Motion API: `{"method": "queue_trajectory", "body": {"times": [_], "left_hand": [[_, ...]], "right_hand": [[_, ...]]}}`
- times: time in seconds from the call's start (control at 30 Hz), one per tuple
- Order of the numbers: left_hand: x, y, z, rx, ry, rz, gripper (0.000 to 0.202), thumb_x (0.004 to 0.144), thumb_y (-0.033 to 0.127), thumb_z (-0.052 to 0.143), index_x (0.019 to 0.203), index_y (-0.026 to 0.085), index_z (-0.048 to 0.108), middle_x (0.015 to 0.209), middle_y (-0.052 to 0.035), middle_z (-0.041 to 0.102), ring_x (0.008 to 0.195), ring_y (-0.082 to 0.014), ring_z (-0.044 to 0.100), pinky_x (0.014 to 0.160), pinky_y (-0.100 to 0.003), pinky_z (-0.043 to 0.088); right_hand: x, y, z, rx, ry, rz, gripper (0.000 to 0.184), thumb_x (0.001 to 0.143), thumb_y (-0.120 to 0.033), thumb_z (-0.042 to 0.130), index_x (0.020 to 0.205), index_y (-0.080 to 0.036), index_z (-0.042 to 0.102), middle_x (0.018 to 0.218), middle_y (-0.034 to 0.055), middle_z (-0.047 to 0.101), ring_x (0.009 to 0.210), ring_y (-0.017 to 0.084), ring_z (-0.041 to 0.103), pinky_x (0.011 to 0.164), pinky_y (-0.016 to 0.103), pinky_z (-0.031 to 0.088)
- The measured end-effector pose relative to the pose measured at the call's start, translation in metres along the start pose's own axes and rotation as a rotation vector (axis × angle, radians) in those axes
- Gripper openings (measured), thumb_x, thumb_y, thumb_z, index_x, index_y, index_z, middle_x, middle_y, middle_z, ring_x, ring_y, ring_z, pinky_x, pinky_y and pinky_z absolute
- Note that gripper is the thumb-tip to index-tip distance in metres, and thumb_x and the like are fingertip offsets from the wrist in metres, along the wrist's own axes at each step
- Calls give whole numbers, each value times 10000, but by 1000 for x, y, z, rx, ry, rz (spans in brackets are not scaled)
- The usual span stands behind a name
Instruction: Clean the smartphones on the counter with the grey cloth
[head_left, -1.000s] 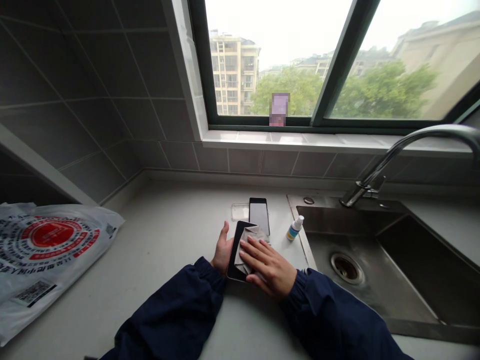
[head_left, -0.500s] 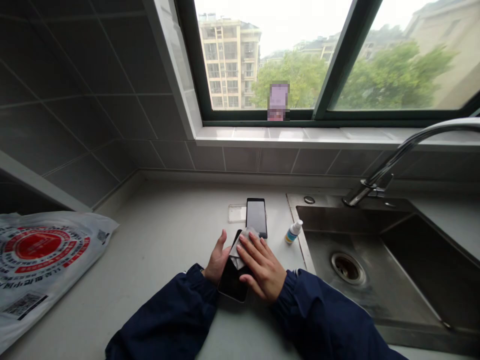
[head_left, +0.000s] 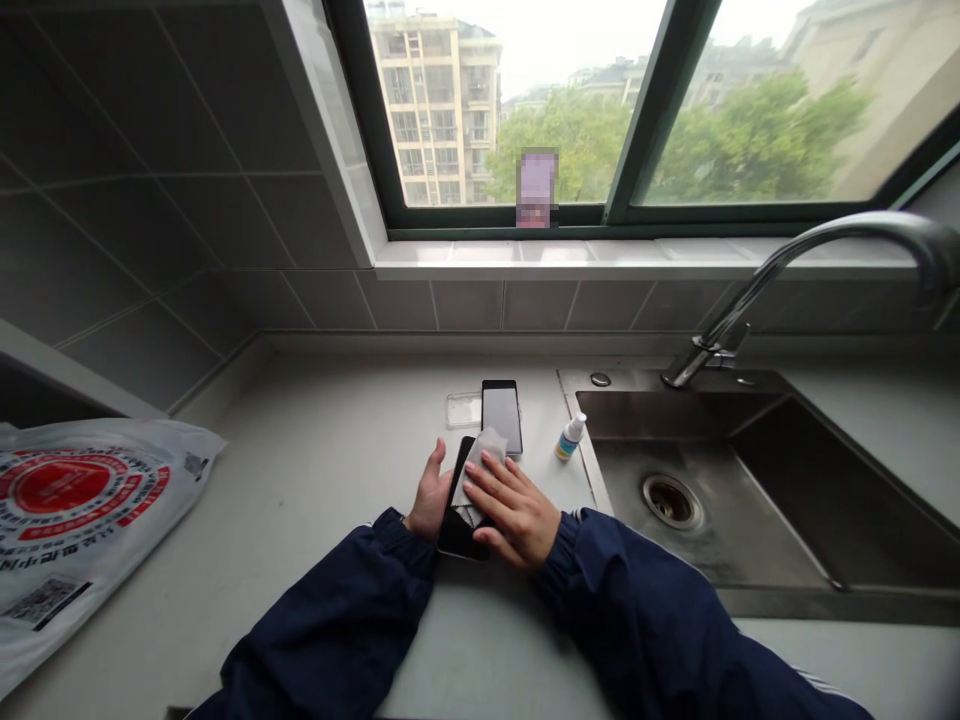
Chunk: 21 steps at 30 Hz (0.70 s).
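Observation:
A dark smartphone (head_left: pixel 454 538) rests in my left hand (head_left: pixel 429 500), which holds its left edge, thumb pointing up. Over its screen my right hand (head_left: pixel 521 515) presses a light grey cleaning cloth (head_left: pixel 491 445), fingers lying together across it. The cloth's zigzag edge shows below the fingers, and its far end sticks out past the fingertips. Just beyond, a second phone (head_left: pixel 500 408) lies on the counter with a pale screen, partly over a clear phone case (head_left: pixel 461 410). To the right stands a small white spray bottle (head_left: pixel 571 437) with a blue and yellow label.
A steel sink (head_left: pixel 720 560) with a curved faucet (head_left: pixel 757 285) takes up the right side. At the left lies a white plastic bag (head_left: pixel 150 545) with red print. The pale counter (head_left: pixel 315 430) runs back to a tiled wall under a window.
My right hand has slid slightly down the phone, and more of the cloth shows beyond the fingertips. The whole view has shifted, moving the surroundings left and up in the picture.

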<state>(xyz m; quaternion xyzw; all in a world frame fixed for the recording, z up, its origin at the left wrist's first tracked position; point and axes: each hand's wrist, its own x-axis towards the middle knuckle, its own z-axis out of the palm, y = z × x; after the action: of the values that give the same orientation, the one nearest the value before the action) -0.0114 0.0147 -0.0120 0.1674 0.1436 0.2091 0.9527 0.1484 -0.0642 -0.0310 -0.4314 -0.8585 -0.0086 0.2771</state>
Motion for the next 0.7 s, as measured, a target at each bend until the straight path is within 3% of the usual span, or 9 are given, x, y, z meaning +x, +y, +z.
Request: {"method": "queue_trajectory", "body": {"times": [0.2,0.37,0.53,0.7], "left_hand": [[-1,-1,4,55,77,-2,980,820,799,269,1318,-18,482,1057,-233,679,1007,-322,654,1014,-420,388],[-1,1,3,41,122,-16,1051,783,844,242,1338,-21,462,1035,-210,684,919,-280,667,1019,-401,384],[-1,0,5,52,47,-37,1010,807,815,262,1326,-25,474,1066,-228,670,1012,-304,649,1036,-407,375],[2,-2,1,28,-26,-74,913,851,767,250,1362,41,461,1183,-218,638,1148,-321,599,1058,-439,364]], "right_hand": [[-1,-21,-1,71,-56,-132,616,967,-543,399,1399,-109,475,1496,123,410,1469,302,171,1191,528,161],[-2,-23,-2,111,-16,-197,555,966,-511,439,1330,-106,541,1436,115,498,1458,273,227,1187,494,220],[-3,-13,-1,131,39,-153,535,994,-416,405,1387,-58,465,1459,155,461,1451,255,253,1158,446,322],[-1,-6,1,73,41,-84,511,995,-358,405,1408,-58,441,1494,169,405,1460,289,213,1155,490,316]]}}
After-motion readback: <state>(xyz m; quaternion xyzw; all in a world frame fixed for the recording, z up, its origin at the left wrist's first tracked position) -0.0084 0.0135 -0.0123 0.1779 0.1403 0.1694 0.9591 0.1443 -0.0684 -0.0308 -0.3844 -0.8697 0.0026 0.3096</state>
